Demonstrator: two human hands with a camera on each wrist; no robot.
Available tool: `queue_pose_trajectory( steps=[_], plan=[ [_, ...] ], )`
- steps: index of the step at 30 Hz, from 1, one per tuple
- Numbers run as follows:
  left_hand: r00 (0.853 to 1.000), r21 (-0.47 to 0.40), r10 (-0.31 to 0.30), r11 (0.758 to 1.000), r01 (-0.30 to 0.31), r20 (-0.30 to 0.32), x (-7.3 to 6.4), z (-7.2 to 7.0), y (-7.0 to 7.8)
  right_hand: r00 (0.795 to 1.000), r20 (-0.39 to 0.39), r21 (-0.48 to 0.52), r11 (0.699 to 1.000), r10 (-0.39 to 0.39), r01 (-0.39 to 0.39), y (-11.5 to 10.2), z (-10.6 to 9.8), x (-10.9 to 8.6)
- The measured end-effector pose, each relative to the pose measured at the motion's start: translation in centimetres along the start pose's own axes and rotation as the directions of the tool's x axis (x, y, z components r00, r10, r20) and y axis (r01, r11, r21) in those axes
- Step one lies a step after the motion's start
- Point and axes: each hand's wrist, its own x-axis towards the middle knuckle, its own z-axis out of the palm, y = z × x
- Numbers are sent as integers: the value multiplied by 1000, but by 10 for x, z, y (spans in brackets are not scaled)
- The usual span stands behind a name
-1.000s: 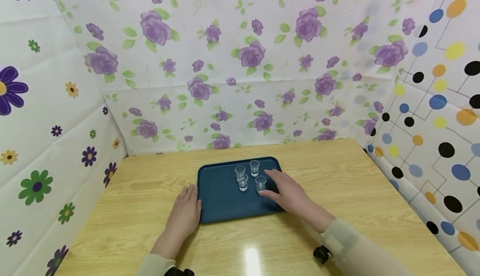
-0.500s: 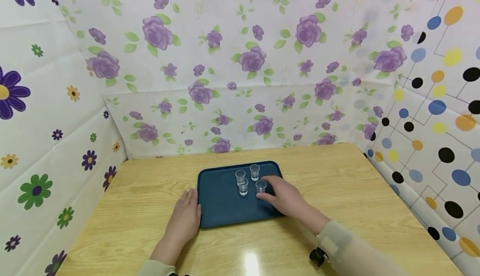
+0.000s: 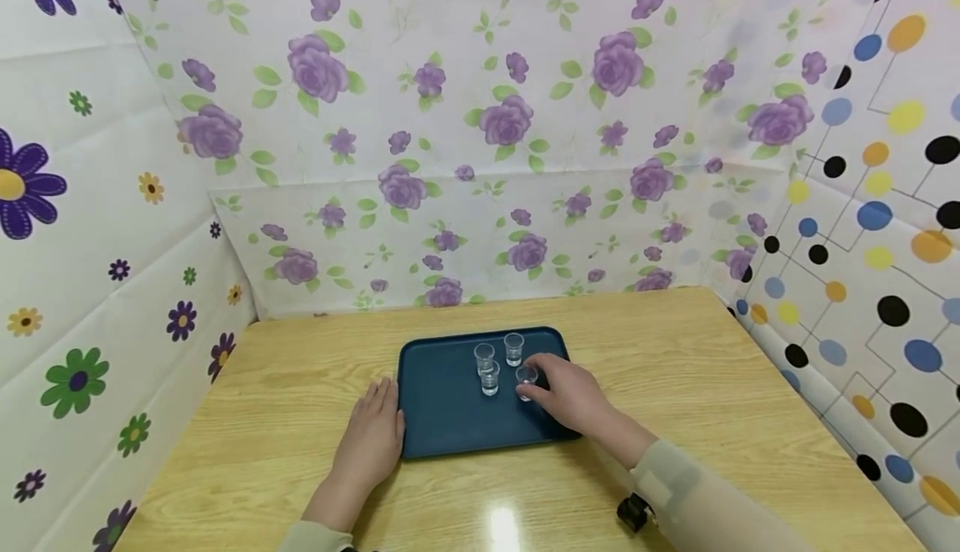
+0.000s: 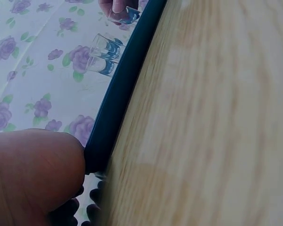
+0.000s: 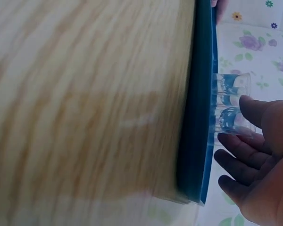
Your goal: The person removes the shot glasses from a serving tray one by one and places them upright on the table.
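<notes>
Clear shot glass [image 3: 527,375] stands upright in the right half of a dark blue tray [image 3: 450,427] in the head view, pinched between the thumb and forefinger of the right hand [image 3: 567,393]. Three similar glasses stand close by: a rear glass [image 3: 513,349] near the tray's far edge, then a left glass [image 3: 484,357] and a front glass [image 3: 490,380], which overlap from here; whether those two touch cannot be told. The left hand [image 3: 372,431] lies flat on the wooden tabletop [image 3: 255,427], fingers straight and close together, thumb against the tray's left edge. The tray lies nearer the tabletop's far edge, below a wall cloth [image 3: 450,135] printed with purple flowers.

In the left wrist view, the base of the left thumb sits beside the tray's rim; glasses rise beyond it, with right fingertips around one at the top.

In the right wrist view, the right thumb and forefinger meet the glass on opposite sides, while the remaining fingers are slightly apart.
</notes>
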Motion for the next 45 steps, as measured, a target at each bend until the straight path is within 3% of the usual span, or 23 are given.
queue_pose_trajectory(
  steps=[8, 28, 37, 45],
  plan=[
    [1000, 3, -4, 1000, 4, 6, 0, 2, -1, 999, -54, -39, 999, 2, -4, 13, -19, -5],
    [999, -37, -33, 999, 34, 28, 0, 3, -1, 979, -125, 5, 987, 162, -162, 87, -74, 1],
    [998, -37, -43, 998, 44, 39, 0, 3, 0, 971, -125, 46, 979, 203, -198, 113, -82, 8],
    [999, -28, -35, 999, 35, 22, -2, 2, -1, 967, -92, 82, 970, 236, -229, 123, -79, 8]
  ],
)
